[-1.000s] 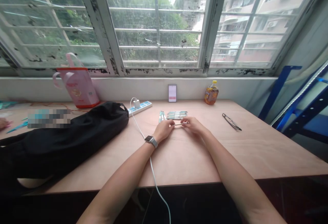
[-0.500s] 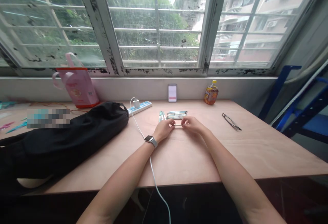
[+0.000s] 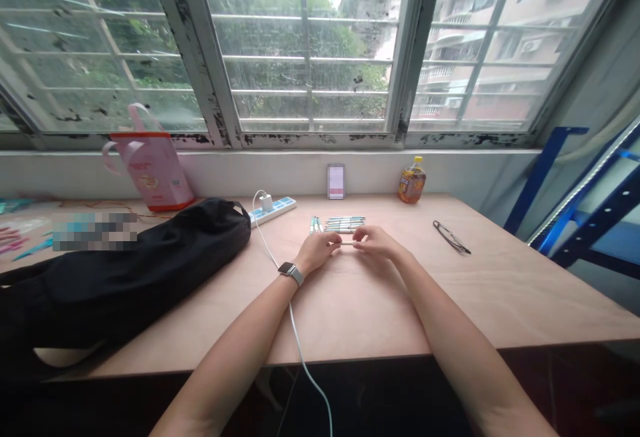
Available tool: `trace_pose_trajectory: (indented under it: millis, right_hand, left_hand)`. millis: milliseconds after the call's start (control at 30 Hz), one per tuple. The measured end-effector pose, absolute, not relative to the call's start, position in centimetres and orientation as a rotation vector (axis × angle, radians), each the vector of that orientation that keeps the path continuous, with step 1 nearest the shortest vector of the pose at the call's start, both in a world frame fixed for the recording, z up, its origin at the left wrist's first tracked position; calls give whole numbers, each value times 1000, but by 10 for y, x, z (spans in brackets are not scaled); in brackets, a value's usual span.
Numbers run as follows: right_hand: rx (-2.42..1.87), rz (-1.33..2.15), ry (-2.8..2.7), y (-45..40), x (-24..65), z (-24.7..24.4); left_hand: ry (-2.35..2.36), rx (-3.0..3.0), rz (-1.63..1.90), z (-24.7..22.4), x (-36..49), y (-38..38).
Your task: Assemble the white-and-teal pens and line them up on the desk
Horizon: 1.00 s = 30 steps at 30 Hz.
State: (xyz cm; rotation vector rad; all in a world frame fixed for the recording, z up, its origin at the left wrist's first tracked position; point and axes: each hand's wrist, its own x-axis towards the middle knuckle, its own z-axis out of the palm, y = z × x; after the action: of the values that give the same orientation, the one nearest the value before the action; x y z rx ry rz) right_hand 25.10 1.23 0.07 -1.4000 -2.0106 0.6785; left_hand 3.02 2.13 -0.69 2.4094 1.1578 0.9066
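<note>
Rod: pale slender rod (image 3: 348, 242) is lying crosswise between the two hands, its long axis running left to right, roughly parallel to the far edge of the plywood table (image 3: 350, 317).
Position: rod is resting in the air or on the tabletop near mid-table, just in front of the tubes; any contact with the table is hard to make out.
Left hand: left hand (image 3: 314, 252) is curling inward, fingertips pinching the rod's left end; smartwatch (image 3: 291, 273) is circling the wrist.
Right hand: right hand (image 3: 377, 242) is pinching the rod's right end, its fingers hiding that tip.
Adjacent items: row of pen-like tubes (image 3: 345, 224) is lying side by side just beyond the hands, axes running left to right; pair of pen-like tubes (image 3: 314, 224) is lying just left of the row, pointing toward the far edge.
Far edge: power strip (image 3: 273, 211) is carrying a white charger (image 3: 267, 202), its white cable (image 3: 273, 250) trailing past the left wrist; phone (image 3: 336, 181) is standing upright, its screen blurred; plastic bottle (image 3: 411, 181) is standing to the right.
Left side: black bag (image 3: 125, 264) and pink paper bag (image 3: 150, 164) are resting there; pixelated patch (image 3: 95, 232) is hiding whatever lies beneath.
Right side: thin dark object (image 3: 451, 237) is lying flat, its kind hard to make out.
</note>
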Motion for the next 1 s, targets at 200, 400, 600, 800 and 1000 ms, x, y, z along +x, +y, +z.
trace_pose_trajectory:
  millis: [200,400,600,800,1000]
  right_hand:
    - [-1456,667,-2001,12,250,-1]
    - [-1432,669,-2144,7,246,6]
    - [-1519,585,-2070,7,247,5]
    - [-1455,679,-2128,9,249,2]
    - [-1544,629,-2093,6,249,7]
  left_hand:
    - [1137,2530,896,-9,27,25]
    - [1138,2630,915,-14,23,32]
    - [1093,2578,898,-16,24,32]
    - [1193,2642,835,-14,23,31]
    - [1184,2673,816,-13,24,31]
